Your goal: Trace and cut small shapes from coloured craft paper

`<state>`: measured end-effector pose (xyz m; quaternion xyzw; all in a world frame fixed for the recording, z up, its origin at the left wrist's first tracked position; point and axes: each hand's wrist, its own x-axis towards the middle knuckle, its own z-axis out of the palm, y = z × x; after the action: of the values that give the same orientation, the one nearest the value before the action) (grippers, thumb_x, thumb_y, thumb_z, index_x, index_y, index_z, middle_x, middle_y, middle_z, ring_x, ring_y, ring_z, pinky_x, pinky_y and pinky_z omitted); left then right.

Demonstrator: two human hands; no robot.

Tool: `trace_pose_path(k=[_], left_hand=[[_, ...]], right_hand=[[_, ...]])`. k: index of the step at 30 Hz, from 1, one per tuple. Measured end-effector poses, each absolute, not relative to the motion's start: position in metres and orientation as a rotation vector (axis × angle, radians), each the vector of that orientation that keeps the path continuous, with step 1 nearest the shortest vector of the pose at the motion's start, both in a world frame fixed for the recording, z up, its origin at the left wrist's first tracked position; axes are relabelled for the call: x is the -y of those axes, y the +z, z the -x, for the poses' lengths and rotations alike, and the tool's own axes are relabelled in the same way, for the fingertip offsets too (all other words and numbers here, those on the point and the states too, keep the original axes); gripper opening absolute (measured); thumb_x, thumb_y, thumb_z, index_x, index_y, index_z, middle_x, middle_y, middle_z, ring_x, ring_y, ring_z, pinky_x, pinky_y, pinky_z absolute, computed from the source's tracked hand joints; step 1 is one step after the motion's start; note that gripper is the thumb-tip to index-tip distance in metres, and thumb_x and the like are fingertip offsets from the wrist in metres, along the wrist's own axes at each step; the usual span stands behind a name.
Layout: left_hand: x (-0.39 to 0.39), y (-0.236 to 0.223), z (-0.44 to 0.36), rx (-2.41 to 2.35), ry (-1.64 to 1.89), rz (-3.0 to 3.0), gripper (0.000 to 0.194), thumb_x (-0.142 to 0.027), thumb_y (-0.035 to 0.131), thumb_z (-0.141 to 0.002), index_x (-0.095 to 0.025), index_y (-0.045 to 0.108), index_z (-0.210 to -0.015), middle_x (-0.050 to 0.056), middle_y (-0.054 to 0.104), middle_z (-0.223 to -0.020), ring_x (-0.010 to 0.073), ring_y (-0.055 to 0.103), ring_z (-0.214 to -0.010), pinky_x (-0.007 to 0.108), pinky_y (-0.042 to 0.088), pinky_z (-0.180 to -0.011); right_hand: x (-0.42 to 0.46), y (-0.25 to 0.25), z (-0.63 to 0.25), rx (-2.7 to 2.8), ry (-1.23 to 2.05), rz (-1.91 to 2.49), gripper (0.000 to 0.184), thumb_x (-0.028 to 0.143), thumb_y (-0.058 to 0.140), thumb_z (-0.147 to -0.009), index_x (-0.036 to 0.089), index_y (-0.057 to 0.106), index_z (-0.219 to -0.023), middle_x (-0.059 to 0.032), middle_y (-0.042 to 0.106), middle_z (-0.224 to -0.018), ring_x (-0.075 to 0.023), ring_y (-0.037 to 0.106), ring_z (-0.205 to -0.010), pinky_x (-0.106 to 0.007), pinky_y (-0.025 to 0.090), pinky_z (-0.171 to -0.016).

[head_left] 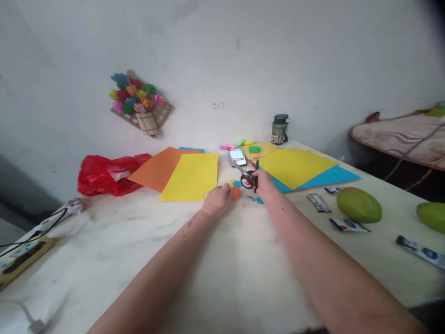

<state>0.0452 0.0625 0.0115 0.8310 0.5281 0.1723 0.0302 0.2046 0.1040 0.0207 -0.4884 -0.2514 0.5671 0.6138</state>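
Note:
My left hand (217,200) is closed, with its fingertips at the edge of a small round orange paper piece (236,193), which it appears to pinch. My right hand (266,183) grips black-handled scissors (247,179), blades pointing away and to the left. A slim black stick-like part, perhaps a pen, stands up beside the fingers of that hand. Small blue paper scraps (238,183) lie between the hands. A yellow sheet (191,176) is just left of my left hand, and another yellow sheet (295,164) lies over a blue sheet (327,178) on the right.
Behind the scissors lies a lit phone (238,157), near several highlighters (240,142). An orange sheet (156,171) and red plastic bag (107,176) are left. Farther right are a tumbler (279,130), a green fruit (359,205) and small packets (348,225). A power strip (26,260) sits far left.

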Motion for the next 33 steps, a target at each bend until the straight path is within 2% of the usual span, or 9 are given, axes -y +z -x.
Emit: trace_pose_path(k=[6,10,12,16,20,23,27,30,33], left_hand=[[-0.059,-0.002,-0.043,-1.334,0.597,-2.606,0.026,-0.027,0.027,-0.085,-0.018,0.045,-0.101,0.011,0.054,-0.108,0.0212,0.049,-0.103,0.033,0.035,-0.087],[-0.043,0.0,-0.043,-1.312,0.565,-2.565,0.03,-0.036,0.022,-0.086,-0.02,0.046,-0.093,0.008,0.061,-0.084,0.0207,0.058,-0.079,0.032,0.042,-0.07],[-0.046,0.001,-0.04,-1.42,0.624,-2.518,0.031,-0.037,0.02,-0.086,-0.02,0.045,-0.094,0.008,0.062,-0.083,0.0202,0.058,-0.079,0.033,0.041,-0.073],[-0.066,-0.003,-0.031,-1.582,0.621,-2.602,0.031,-0.028,0.027,-0.084,-0.014,0.041,-0.108,0.015,0.049,-0.118,0.0241,0.035,-0.119,0.045,0.013,-0.1],[-0.062,-0.004,-0.031,-1.645,0.499,-2.602,0.03,-0.024,0.027,-0.083,-0.013,0.042,-0.107,0.017,0.048,-0.12,0.0251,0.034,-0.119,0.049,0.007,-0.101],[-0.041,0.002,-0.037,-1.369,0.497,-2.819,0.024,-0.021,0.027,-0.083,-0.017,0.047,-0.096,0.01,0.061,-0.095,0.0197,0.055,-0.093,0.043,0.017,-0.1],[-0.032,0.005,-0.04,-1.473,0.592,-2.743,0.03,-0.031,0.023,-0.086,-0.017,0.05,-0.086,0.009,0.06,-0.074,0.02,0.057,-0.073,0.035,0.043,-0.073],[-0.046,-0.002,-0.036,-1.496,0.689,-2.774,0.028,-0.028,0.028,-0.085,-0.017,0.05,-0.098,0.012,0.058,-0.099,0.0211,0.052,-0.097,0.035,0.04,-0.082],[-0.063,-0.009,-0.034,-1.512,0.628,-2.804,0.035,-0.023,0.032,-0.083,-0.013,0.041,-0.116,0.012,0.046,-0.124,0.0219,0.031,-0.121,0.042,0.023,-0.1]], right_hand=[[-0.106,0.019,-0.206,0.544,1.276,1.136,0.006,0.01,0.043,-0.067,0.015,0.046,-0.064,0.0004,0.053,-0.042,-0.0116,0.05,-0.033,-0.018,0.018,-0.027],[-0.107,0.019,-0.207,0.527,1.272,1.139,0.006,0.01,0.043,-0.067,0.014,0.046,-0.063,0.0003,0.052,-0.041,-0.0122,0.051,-0.034,-0.019,0.018,-0.027],[-0.107,0.019,-0.207,0.52,1.274,1.141,0.006,0.01,0.043,-0.066,0.015,0.045,-0.063,0.0004,0.052,-0.041,-0.0123,0.051,-0.034,-0.019,0.018,-0.027],[-0.107,0.019,-0.207,0.511,1.277,1.146,0.006,0.009,0.043,-0.065,0.015,0.045,-0.064,0.0006,0.053,-0.042,-0.0119,0.05,-0.033,-0.019,0.018,-0.027],[-0.108,0.017,-0.207,0.512,1.276,1.149,0.006,0.01,0.044,-0.063,0.015,0.045,-0.063,0.0005,0.053,-0.042,-0.0116,0.05,-0.033,-0.019,0.017,-0.027],[-0.109,0.016,-0.207,0.51,1.278,1.148,0.006,0.01,0.044,-0.063,0.015,0.046,-0.064,0.0007,0.053,-0.042,-0.012,0.051,-0.035,-0.019,0.018,-0.028],[-0.109,0.015,-0.207,0.505,1.276,1.148,0.005,0.01,0.045,-0.063,0.015,0.046,-0.065,0.0007,0.054,-0.043,-0.0119,0.052,-0.035,-0.019,0.019,-0.028],[-0.109,0.014,-0.207,0.505,1.275,1.153,0.004,0.01,0.045,-0.064,0.015,0.045,-0.065,0.0005,0.053,-0.043,-0.0122,0.051,-0.035,-0.019,0.018,-0.028],[-0.111,0.013,-0.207,0.51,1.272,1.157,0.004,0.012,0.044,-0.065,0.015,0.044,-0.065,0.0014,0.051,-0.041,-0.0119,0.05,-0.035,-0.018,0.018,-0.028]])
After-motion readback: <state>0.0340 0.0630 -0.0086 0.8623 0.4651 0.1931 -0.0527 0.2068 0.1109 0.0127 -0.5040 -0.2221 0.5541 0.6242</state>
